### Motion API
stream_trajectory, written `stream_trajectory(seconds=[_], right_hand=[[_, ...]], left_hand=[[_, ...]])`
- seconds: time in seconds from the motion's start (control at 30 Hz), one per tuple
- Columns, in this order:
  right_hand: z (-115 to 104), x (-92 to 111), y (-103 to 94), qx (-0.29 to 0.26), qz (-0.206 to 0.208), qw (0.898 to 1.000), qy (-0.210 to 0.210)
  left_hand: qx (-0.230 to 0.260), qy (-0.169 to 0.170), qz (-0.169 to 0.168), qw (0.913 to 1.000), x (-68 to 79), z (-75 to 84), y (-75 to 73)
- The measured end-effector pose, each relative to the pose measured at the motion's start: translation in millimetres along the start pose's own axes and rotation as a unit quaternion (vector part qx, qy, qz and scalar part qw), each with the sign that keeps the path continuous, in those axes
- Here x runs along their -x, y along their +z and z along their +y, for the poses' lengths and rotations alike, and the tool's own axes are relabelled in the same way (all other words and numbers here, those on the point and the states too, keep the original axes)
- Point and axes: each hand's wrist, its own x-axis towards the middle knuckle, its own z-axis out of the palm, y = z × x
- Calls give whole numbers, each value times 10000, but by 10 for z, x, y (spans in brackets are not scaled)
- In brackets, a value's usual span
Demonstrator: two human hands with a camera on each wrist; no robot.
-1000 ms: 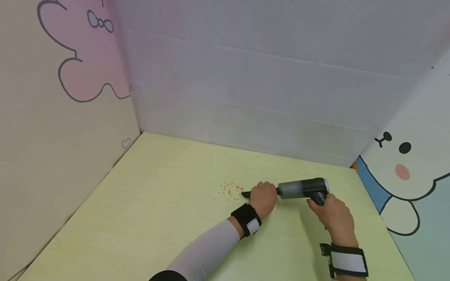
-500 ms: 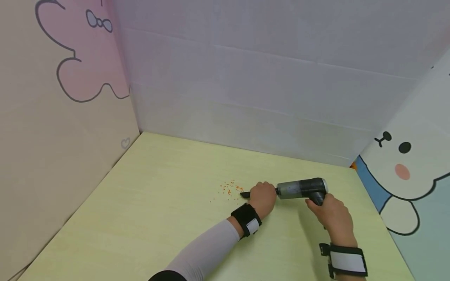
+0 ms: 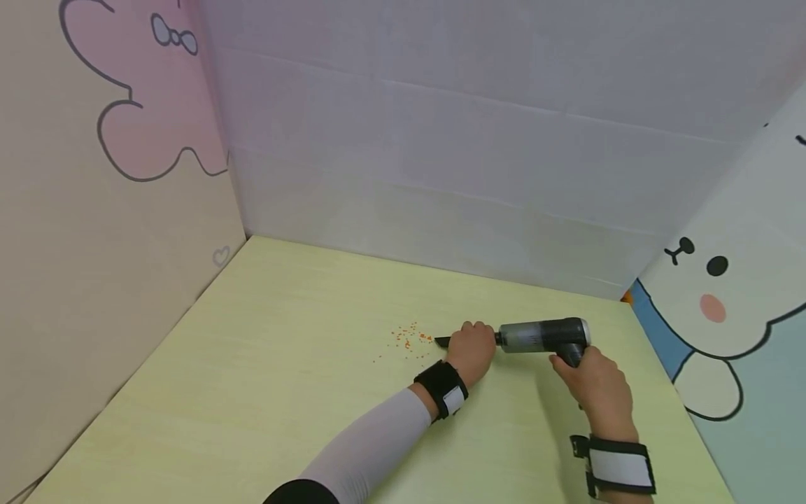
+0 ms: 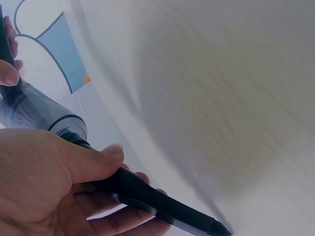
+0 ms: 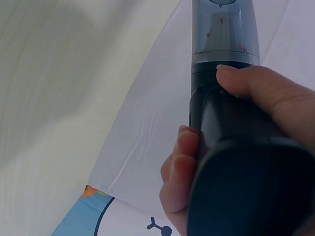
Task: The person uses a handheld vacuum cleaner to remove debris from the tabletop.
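Observation:
A black handheld vacuum cleaner (image 3: 557, 334) with a clear dust cup (image 5: 224, 39) lies across both hands, its narrow nozzle (image 4: 182, 216) pointing left. My left hand (image 3: 471, 351) grips the nozzle, thumb on one side and fingers curled under the other in the left wrist view. Around the handle closes my right hand (image 3: 599, 388); in the right wrist view its thumb rests on the body near the dust cup. A few reddish specks show inside the cup. Scattered orange crumbs (image 3: 425, 338) lie on the table just left of the nozzle tip.
The pale yellow table (image 3: 252, 392) is bordered by a plain whitish back wall (image 3: 409, 175). On the left stands a panel (image 3: 126, 280) with a pink cartoon, on the right a panel (image 3: 755, 210) with a white cartoon face.
The nozzle tip has shifted slightly to the right and toward the back wall relative to the crumbs. Both hands keep their grip, and the head view has turned slightly.

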Motion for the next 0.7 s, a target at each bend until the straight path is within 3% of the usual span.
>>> stream_trajectory(seconds=[0.27,0.53,0.7], right_hand=[[-59,-25,44,-50,29,10000,-13],[-90,-33,59,-67,-35,10000,10],[-103,-37,72,-90,-67,9999,-32]], left_hand=[[206,-117,-275,9993,-41,-40,97],[402,-127,-596,9973,-38,-79,91],[401,-158,-596,9973,-36,-94,112]])
